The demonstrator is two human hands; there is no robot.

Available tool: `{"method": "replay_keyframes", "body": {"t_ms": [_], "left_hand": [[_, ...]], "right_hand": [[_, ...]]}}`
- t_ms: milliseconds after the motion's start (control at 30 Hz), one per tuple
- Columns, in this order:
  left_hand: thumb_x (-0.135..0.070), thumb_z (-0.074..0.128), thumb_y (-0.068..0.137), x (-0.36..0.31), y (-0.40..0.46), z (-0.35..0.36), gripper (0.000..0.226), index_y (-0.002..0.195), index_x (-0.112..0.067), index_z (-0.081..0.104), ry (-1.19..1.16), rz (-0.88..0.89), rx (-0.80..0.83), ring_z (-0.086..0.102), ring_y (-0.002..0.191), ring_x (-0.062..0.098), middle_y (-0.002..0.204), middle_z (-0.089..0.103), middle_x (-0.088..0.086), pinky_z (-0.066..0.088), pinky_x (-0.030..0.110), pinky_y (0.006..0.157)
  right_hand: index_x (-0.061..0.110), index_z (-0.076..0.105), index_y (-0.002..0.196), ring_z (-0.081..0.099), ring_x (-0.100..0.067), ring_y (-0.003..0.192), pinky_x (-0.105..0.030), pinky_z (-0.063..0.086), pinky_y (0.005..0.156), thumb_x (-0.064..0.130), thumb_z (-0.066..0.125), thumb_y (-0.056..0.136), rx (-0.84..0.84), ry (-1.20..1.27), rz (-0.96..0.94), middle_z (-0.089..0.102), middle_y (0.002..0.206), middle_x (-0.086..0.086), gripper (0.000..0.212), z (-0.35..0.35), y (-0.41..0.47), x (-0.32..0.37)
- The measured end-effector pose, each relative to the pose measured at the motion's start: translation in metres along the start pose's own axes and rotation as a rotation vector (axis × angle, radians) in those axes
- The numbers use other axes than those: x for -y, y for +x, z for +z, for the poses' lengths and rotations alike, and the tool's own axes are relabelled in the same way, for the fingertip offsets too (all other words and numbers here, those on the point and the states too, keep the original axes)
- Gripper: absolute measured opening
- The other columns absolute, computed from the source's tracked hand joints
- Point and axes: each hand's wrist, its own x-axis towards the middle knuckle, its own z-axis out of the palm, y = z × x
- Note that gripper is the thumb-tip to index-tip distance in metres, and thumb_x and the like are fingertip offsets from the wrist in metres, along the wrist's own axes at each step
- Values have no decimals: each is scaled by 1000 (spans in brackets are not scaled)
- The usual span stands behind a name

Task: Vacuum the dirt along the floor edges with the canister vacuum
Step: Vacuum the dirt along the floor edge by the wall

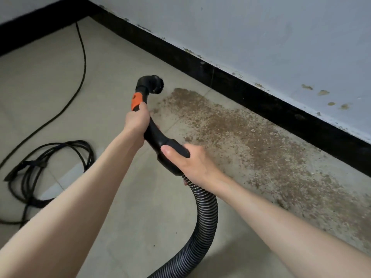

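Hands grip the vacuum handle (158, 137): left hand (136, 119) near the brush nozzle (153, 84), right hand (192, 161) by the hose (202, 213); dirt (241, 135) lines the floor edge along the baseboard (251, 91).

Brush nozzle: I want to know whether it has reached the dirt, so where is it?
Head view, centre: the brush nozzle sits ahead of the left hand, at the far left end of the dirt beside the black baseboard.

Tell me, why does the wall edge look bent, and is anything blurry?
Head view: the wide-angle lens bows the black skirting board; light is soft and even, no glare; the brown dirt strip, both hands and the black curved vacuum handle are sharp; the far-left corner is slightly smeared.
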Motion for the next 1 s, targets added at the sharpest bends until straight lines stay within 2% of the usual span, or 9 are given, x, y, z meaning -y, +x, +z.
{"method": "replay_keyframes", "body": {"t_ms": [100, 200, 267, 333, 433, 533, 700, 867, 1000], "left_hand": [[-40, 39, 96, 7, -3, -29, 45, 128, -8, 40, -59, -52, -72, 59, 63, 27, 78, 57, 11, 53, 38, 69], [-45, 39, 96, 14, -10, -43, 48, 129, -11, 38, -97, -101, -108, 60, 61, 26, 80, 58, 12, 51, 33, 61], [-48, 38, 96, 19, -14, -46, 40, 119, -15, 38, -105, -126, -121, 61, 62, 25, 79, 58, 12, 53, 34, 64], [-46, 38, 96, 27, -19, -47, 38, 114, -12, 39, -108, -143, -137, 63, 70, 27, 82, 60, 12, 55, 38, 77], [-46, 38, 95, 42, -26, -44, 56, 134, -5, 39, -94, -157, -165, 63, 99, 33, 113, 60, 17, 50, 45, 94], [-51, 39, 92, 51, -35, -39, 68, 141, -5, 33, -133, -172, -195, 57, 113, 37, 131, 52, 17, 46, 46, 99], [-50, 41, 91, 67, -51, -34, 70, 143, -4, 29, -208, -214, -186, 56, 114, 39, 133, 49, 18, 46, 47, 98], [-47, 40, 94, 64, -60, -28, 65, 141, -4, 27, -201, -244, -141, 61, 105, 37, 125, 52, 16, 52, 46, 91], [-41, 36, 98, 55, -63, -14, 55, 140, -6, 27, -186, -217, -110, 66, 68, 28, 91, 53, 7, 55, 35, 64]], "right_hand": [[18, 50, 67, 61, -24, 61, -32, 48, 59, 64, 58, 86, 83, -76, -27, 60, 67, -1, 50, 16, 4, 9], [18, 49, 66, 62, -27, 66, -33, 48, 61, 65, 56, 86, 119, -97, -31, 60, 69, -2, 51, 28, 1, 12], [18, 48, 65, 61, -26, 64, -31, 47, 60, 66, 57, 85, 119, -103, -19, 59, 67, -1, 52, 30, -4, 9], [18, 49, 65, 59, -23, 61, -30, 46, 58, 67, 58, 84, 115, -118, -15, 59, 66, 0, 53, 29, -8, 3], [19, 50, 62, 56, -15, 50, -29, 46, 54, 65, 59, 84, 135, -119, -18, 58, 59, 4, 51, 23, -13, -6], [19, 52, 61, 53, -11, 39, -25, 44, 44, 61, 63, 84, 155, -58, 0, 55, 51, 7, 49, 16, -21, -15], [16, 59, 67, 54, -11, 39, -24, 44, 41, 57, 65, 85, 192, -4, 7, 57, 54, 6, 45, 3, -36, -29], [14, 57, 67, 55, -15, 42, -25, 45, 42, 58, 65, 83, 183, 9, 38, 58, 56, 1, 48, -2, -40, -33], [17, 51, 62, 54, -14, 41, -26, 43, 44, 61, 64, 82, 140, -8, 55, 55, 53, 4, 50, -7, -37, -36]]}}
